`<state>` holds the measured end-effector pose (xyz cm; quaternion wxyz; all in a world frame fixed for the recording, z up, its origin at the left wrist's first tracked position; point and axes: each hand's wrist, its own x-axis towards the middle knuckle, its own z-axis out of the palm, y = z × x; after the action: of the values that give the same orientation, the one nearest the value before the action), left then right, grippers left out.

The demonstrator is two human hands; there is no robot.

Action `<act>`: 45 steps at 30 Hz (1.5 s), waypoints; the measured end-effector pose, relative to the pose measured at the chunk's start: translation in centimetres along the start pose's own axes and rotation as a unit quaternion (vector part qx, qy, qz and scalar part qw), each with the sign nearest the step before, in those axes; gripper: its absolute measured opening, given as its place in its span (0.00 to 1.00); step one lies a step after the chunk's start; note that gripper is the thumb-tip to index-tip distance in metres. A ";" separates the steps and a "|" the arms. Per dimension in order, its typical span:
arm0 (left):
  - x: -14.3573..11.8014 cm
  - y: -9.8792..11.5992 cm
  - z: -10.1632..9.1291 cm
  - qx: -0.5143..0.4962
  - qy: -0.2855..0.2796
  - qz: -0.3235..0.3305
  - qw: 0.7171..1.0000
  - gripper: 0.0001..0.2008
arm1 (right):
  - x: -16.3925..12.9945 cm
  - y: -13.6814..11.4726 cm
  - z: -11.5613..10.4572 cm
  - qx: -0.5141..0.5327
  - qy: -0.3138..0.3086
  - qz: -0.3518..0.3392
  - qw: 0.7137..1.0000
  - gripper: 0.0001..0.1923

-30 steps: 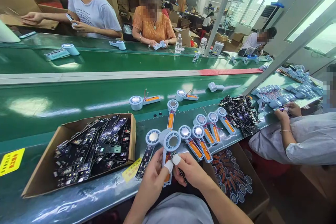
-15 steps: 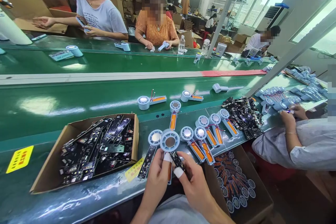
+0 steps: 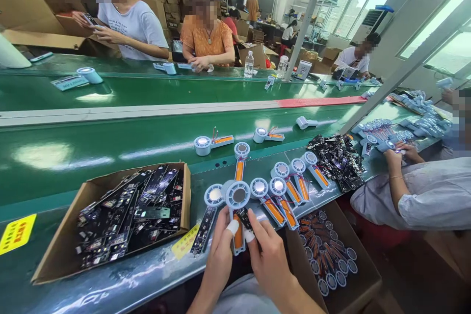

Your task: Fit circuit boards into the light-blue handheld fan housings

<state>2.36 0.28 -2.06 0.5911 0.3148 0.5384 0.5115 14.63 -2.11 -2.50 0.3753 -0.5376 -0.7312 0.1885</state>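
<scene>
The thumbs of your left hand (image 3: 220,250) and right hand (image 3: 270,252) have parted, baring the orange battery (image 3: 239,241) between them and more of the circuit board (image 3: 243,218) at its eleven-o'clock end. On the belt (image 3: 154,130), the nearest fan (image 3: 202,145) has slid toward three o'clock. Toward eleven o'clock, the white-shirted co-worker (image 3: 134,24) has drawn an outstretched hand (image 3: 80,18) in beside the other. At two o'clock, a raised fan (image 3: 444,82) has come into view.
</scene>
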 end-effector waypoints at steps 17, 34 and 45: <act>-0.3 -0.5 -0.3 0.120 0.009 -0.004 0.993 0.23 | 0.3 -1.2 -0.3 -0.122 -0.091 -0.052 0.987 0.43; -0.7 -4.3 -5.4 0.570 0.176 0.469 0.651 0.15 | -0.9 4.6 3.2 -0.118 0.054 -0.124 0.984 0.20; 0.0 -5.9 -6.4 0.536 0.175 0.497 0.660 0.15 | -1.4 5.6 3.7 -0.112 0.102 -0.160 0.975 0.11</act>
<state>-2.20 -2.55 -8.96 -0.1271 0.7026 0.5760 0.3981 15.62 -0.97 -9.19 0.4102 -0.4686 -0.7822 -0.0132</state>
